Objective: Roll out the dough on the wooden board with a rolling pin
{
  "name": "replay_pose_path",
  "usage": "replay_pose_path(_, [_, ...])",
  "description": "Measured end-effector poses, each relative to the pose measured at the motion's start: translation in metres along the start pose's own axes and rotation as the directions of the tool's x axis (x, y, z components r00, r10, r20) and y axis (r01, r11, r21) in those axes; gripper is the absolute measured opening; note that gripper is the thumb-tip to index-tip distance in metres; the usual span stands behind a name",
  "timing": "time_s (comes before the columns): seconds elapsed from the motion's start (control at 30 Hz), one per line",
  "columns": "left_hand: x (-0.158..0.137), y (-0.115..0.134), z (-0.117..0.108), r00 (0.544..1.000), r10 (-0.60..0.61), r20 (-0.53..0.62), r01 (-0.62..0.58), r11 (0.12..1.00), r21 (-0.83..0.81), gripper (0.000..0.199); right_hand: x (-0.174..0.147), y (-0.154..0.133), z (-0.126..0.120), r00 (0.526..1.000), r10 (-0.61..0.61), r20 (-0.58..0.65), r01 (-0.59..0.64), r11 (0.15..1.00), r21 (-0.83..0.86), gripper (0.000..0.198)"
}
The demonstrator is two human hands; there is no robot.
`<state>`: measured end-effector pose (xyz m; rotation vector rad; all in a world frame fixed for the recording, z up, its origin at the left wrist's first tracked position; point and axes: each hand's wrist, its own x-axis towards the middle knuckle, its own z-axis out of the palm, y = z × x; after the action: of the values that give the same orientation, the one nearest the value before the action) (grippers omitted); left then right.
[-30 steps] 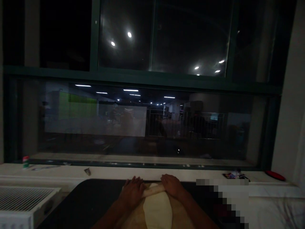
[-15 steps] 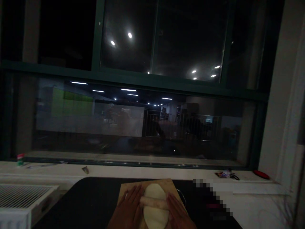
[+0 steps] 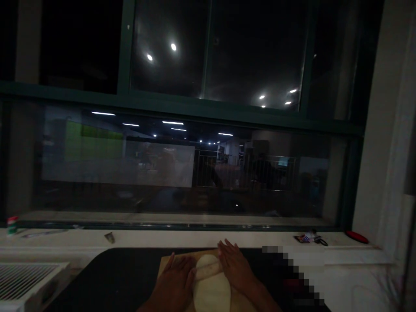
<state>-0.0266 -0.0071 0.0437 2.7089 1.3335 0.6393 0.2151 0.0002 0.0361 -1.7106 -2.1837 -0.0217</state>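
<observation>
A pale rolling pin [image 3: 208,271] lies tilted across an oval sheet of flattened dough [image 3: 212,292], its right end farther away. Beneath the dough is a wooden board [image 3: 167,260]. My left hand [image 3: 177,277] rests on the pin's left end, fingers stretched forward and thumb beside the dough. On the right end lies my right hand [image 3: 235,266], with fingers spread and pointing forward. Both palms press on the pin without wrapping round it. The pin's ends are hidden under the hands, and the dough's near edge runs out of view.
A dark table [image 3: 130,277] carries the board. Behind it, a windowsill [image 3: 152,238] holds a red-capped green container [image 3: 12,225], small items [image 3: 310,238] and a red round object [image 3: 356,237]. A white slatted unit [image 3: 32,281] stands left. Pixelation covers part of the right side.
The pin has gone from nearly level to tilted, its right end pushed farther away. My right hand has moved forward and its fingers have spread. The view has shifted slightly.
</observation>
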Motion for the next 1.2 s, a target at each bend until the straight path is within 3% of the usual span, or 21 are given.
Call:
replay_pose_path(0.23, [0.017, -0.013, 0.007, 0.981, -0.173, 0.092, 0.161, 0.979, 0.128, 0.055, 0.073, 0.004, 0.018, 0.996, 0.036, 0.076, -0.035, 0.999, -0.016, 0.053])
replay_pose_path(0.4, [0.019, -0.015, 0.002, 0.971, -0.182, 0.153, 0.150, 0.969, 0.197, 0.054, 0.091, 0.007, 0.030, 0.997, 0.040, 0.073, -0.038, 0.999, -0.035, 0.050])
replay_pose_path(0.53, [0.019, -0.015, 0.001, 0.977, -0.187, 0.104, 0.164, 0.967, 0.196, 0.054, 0.069, 0.011, 0.029, 0.999, 0.021, 0.042, -0.018, 0.998, -0.057, 0.048])
replay_pose_path(0.83, [0.011, -0.012, 0.011, 0.995, -0.099, -0.008, 0.099, 0.983, 0.154, 0.055, -0.031, 0.000, 0.010, 0.998, -0.011, -0.069, 0.009, 0.999, -0.032, 0.054])
replay_pose_path(1.0, [-0.012, -0.015, 0.018, 0.998, -0.024, -0.053, 0.028, 0.997, 0.071, 0.052, -0.069, 0.017, 0.047, 0.993, -0.111, -0.030, 0.110, 0.993, -0.031, 0.051])
replay_pose_path(1.1, [-0.024, -0.020, 0.019, 1.000, 0.012, -0.027, -0.011, 0.999, 0.030, 0.052, -0.076, 0.025, 0.074, 0.999, -0.033, -0.019, 0.032, 0.997, -0.076, 0.047])
replay_pose_path(1.2, [-0.027, -0.020, 0.016, 1.000, 0.017, 0.013, -0.017, 1.000, 0.003, 0.053, -0.074, 0.020, 0.070, 1.000, 0.004, -0.007, -0.004, 0.998, -0.065, 0.051])
